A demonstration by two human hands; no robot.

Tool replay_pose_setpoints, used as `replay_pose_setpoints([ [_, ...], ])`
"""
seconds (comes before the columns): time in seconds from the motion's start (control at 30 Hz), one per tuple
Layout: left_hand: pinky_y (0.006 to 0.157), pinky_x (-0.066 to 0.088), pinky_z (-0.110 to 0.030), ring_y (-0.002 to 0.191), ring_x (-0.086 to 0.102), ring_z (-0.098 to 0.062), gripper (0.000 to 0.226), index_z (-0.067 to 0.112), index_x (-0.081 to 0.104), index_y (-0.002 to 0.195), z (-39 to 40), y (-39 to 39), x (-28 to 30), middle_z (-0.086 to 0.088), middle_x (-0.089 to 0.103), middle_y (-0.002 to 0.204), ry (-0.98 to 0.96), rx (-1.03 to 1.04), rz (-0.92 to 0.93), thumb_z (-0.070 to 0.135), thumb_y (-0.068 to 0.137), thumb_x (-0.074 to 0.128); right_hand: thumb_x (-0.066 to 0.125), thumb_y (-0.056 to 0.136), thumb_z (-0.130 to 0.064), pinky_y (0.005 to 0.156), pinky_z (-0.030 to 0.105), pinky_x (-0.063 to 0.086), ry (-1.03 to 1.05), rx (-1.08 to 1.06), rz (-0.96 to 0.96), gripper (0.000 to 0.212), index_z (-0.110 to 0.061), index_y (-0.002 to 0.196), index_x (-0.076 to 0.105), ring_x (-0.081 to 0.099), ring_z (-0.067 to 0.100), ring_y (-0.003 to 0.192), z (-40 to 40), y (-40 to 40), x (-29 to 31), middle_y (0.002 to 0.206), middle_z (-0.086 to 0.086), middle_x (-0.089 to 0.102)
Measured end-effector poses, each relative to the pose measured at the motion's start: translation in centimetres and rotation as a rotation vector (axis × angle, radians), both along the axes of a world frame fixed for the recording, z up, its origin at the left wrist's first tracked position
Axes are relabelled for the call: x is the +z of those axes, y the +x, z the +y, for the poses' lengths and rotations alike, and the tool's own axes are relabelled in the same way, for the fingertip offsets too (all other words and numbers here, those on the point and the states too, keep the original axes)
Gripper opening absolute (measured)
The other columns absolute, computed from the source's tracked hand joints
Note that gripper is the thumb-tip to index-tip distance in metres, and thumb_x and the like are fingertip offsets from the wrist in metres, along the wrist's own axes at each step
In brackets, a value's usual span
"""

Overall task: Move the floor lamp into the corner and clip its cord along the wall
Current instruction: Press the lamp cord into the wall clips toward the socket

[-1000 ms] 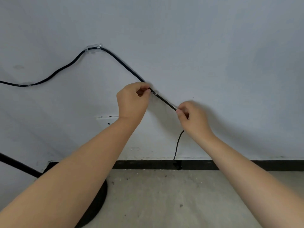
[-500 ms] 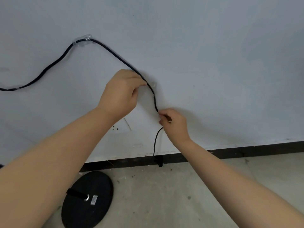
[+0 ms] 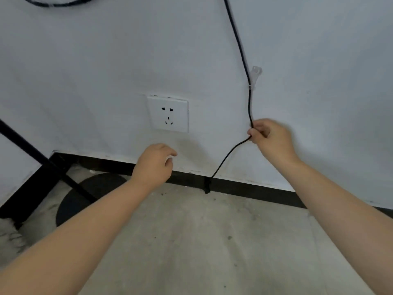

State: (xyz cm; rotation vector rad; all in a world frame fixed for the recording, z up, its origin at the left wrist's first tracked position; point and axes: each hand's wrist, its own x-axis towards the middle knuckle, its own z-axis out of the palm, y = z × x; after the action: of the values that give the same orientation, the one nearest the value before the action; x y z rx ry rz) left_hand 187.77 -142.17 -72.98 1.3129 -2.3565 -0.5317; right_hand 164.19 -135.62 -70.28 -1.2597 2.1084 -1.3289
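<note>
The black lamp cord (image 3: 240, 50) runs down the white wall from the top edge and passes a clear clip (image 3: 254, 77) stuck to the wall. My right hand (image 3: 270, 139) pinches the cord just below the clip. From there the cord drops to its plug (image 3: 207, 186) at the black skirting. My left hand (image 3: 156, 165) hangs loosely curled below the socket, off the cord, with something small and white at its fingertips. The lamp's round black base (image 3: 85, 196) stands on the floor at the left, and its black pole (image 3: 32, 150) slants up to the left edge.
A white wall socket (image 3: 169, 113) sits on the wall between the pole and the cord. A black skirting board (image 3: 255, 189) runs along the foot of the wall. The floor (image 3: 202, 241) is bare grey concrete with small specks.
My left hand has let go of the cord and dropped below the socket. The view has tilted down and moved closer. My right hand still holds the cord below the clip.
</note>
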Motion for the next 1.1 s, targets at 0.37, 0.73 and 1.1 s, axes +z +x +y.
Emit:
replay_pose_setpoints([
  [0.37,0.100,0.039,-0.029,0.119,0.051,-0.026,0.035,0.003,0.050,0.124,2.1,-3.8,-6.9,-0.017,0.055,0.130,0.462,-0.030,0.206,0.003,0.089,0.049,0.042,0.092,0.002,0.054,0.014,0.057,0.156,0.120,-0.359,0.031,-0.015,0.068,0.052,0.065,0.001,0.045,0.9,1.2,-0.7,0.068,0.008,0.057],
  [0.73,0.066,0.041,-0.022,0.045,0.049,0.000,0.042,0.022,0.055,0.062,2.3,-3.0,-8.6,0.010,0.051,0.035,0.878,-0.110,0.519,0.019,0.098,0.034,0.039,0.093,0.003,0.054,0.023,0.059,0.139,0.081,-0.671,0.030,-0.010,0.070,0.052,0.067,0.011,0.047,-0.8,3.2,0.1,0.069,0.013,0.056],
  [1.1,0.060,0.037,-0.023,0.064,0.051,-0.019,0.025,0.005,0.065,0.074,0.7,0.1,-8.0,-0.005,0.056,0.060,0.407,0.011,0.096,0.016,0.090,0.051,0.073,0.051,0.008,0.063,0.033,0.054,0.077,0.551,1.321,0.014,0.000,0.060,0.065,0.063,0.030,0.056,-1.3,7.5,-2.1,0.058,0.015,0.065],
])
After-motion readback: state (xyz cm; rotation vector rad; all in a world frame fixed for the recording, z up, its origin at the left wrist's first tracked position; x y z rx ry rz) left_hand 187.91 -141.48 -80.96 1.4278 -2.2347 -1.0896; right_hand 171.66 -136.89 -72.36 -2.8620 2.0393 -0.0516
